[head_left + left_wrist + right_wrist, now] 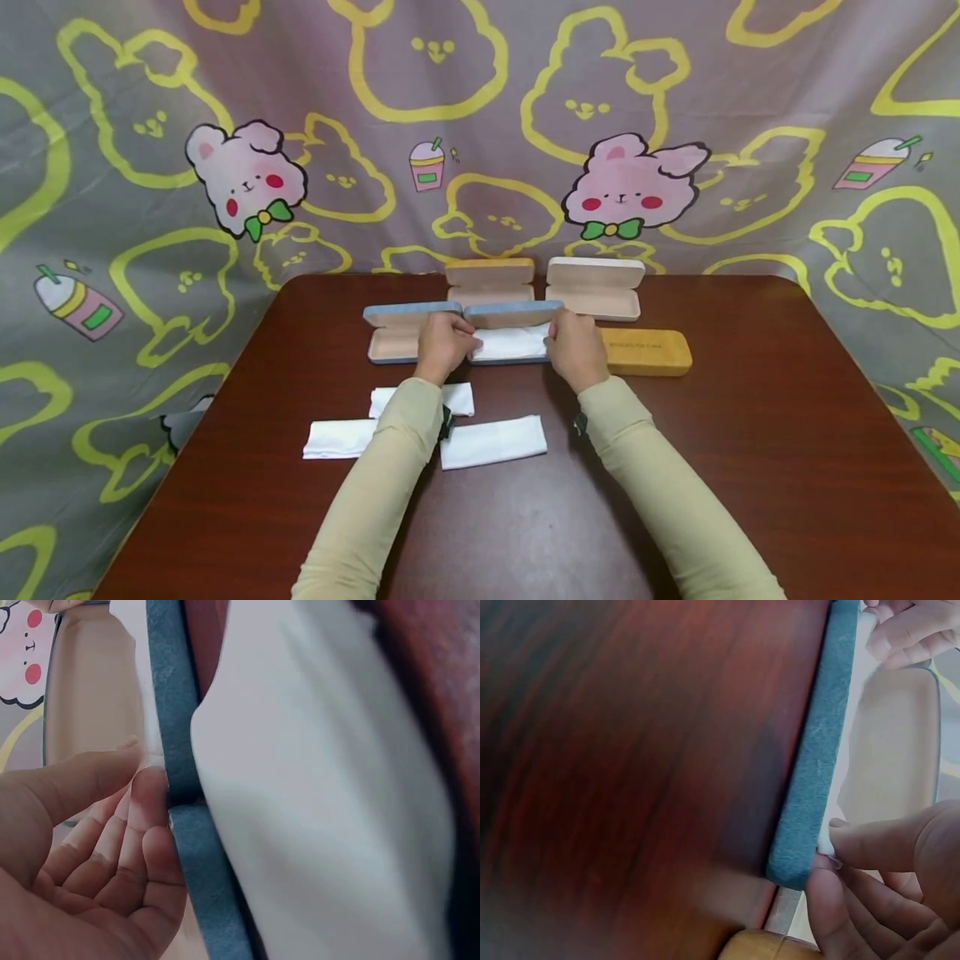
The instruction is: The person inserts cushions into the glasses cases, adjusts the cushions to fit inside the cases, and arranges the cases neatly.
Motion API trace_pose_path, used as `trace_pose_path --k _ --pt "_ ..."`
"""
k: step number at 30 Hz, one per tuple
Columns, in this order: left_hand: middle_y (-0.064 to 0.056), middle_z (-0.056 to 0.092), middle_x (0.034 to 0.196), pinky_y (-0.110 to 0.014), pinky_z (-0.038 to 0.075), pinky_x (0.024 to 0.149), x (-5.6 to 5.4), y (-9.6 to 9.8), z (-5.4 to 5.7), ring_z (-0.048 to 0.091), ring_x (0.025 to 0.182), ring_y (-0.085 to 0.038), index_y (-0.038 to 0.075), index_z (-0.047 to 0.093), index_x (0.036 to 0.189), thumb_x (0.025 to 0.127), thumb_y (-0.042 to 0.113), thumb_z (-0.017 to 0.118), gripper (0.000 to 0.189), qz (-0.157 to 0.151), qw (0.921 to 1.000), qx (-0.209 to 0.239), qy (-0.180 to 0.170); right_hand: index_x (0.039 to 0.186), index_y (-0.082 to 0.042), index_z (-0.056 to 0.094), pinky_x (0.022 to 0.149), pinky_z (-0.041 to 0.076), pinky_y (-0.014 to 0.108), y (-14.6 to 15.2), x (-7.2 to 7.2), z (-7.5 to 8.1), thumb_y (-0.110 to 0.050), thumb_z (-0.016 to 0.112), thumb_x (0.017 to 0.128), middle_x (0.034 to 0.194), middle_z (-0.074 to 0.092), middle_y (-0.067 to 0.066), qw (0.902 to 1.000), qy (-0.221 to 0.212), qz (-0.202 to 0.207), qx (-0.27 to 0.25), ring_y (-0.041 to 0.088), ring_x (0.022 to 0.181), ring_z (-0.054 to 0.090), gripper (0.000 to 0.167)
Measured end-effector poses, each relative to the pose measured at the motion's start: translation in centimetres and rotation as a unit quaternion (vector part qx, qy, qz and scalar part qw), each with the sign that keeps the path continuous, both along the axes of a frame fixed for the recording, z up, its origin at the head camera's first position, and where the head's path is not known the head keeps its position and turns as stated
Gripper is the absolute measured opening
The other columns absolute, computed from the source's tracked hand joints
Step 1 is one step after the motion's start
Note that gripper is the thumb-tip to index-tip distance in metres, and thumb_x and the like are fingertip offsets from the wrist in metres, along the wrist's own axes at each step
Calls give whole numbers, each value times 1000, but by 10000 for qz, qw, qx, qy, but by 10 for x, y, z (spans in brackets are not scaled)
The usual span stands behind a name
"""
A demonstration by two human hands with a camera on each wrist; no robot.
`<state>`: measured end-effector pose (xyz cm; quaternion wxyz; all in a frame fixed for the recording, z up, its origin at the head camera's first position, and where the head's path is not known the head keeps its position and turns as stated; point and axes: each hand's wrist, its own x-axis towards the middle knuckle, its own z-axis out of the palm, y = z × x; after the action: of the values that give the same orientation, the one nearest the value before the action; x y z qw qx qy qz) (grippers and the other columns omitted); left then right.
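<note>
An open blue glasses case [513, 313] stands mid-table with its lid raised, and a folded white cloth [512, 342] lies in its base. My left hand [442, 343] pinches the left end of that cloth between thumb and forefinger, right at the case's rim. At the opposite end, my right hand [579, 348] pinches the cloth's corner. The right wrist view shows the right thumb [874, 844] on the white edge, just inside the blue wall [817, 750]. In the left wrist view, the left fingers [109, 855] curl beside the junction of two blue cases.
Another open blue case [390, 344] adjoins on the left. Behind stand an open yellow case [489, 273] and an open white case [596, 275]. A closed yellow case [651, 353] lies right. Three folded white cloths lie nearer, one of them [495, 442] between the forearms.
</note>
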<state>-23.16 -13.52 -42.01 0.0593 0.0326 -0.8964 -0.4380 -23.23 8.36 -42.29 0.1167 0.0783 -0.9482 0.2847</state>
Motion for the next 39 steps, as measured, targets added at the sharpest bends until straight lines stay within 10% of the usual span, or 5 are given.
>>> trace_pose_path --k 12,19,25,31,39 --pt "-14 75 89 -41 57 73 4 -11 9 71 83 -28 -3 77 98 83 2 79 17 -70 9998 -33 -188 72 -7 58 58 47 44 8 2 7 -4 74 85 66 58 8 9999 -53 -65 -142 31 63 56 20" --pt "-13 74 88 -33 53 65 0 -16 9 70 81 -25 -3 77 99 86 -1 70 15 -7 9997 -156 -201 87 4 71 79 50 49 23 -5 19 1 53 88 80 68 16 9977 -182 -228 -612 35 74 63 18" --pt "-13 71 82 -32 48 59 0 -16 12 65 70 -23 -5 76 90 99 8 57 24 23 9977 393 -548 69 1 64 61 42 37 28 -11 30 -10 39 100 59 59 7 9905 -1053 -25 -888 25 54 53 41" --pt "-25 69 91 -45 56 77 3 -18 14 67 82 -34 -11 72 93 108 21 49 43 36 9877 1285 -894 87 5 67 58 52 32 24 -16 38 -30 32 108 72 68 15 9780 -1808 41 -1041 23 61 67 54" --pt "-27 69 95 -42 58 77 3 -16 17 70 84 -35 -13 72 99 106 21 54 39 -37 9869 1325 -915 98 6 59 60 59 42 20 -21 39 -47 27 108 84 63 26 9561 -2576 -24 -1395 32 64 70 63"
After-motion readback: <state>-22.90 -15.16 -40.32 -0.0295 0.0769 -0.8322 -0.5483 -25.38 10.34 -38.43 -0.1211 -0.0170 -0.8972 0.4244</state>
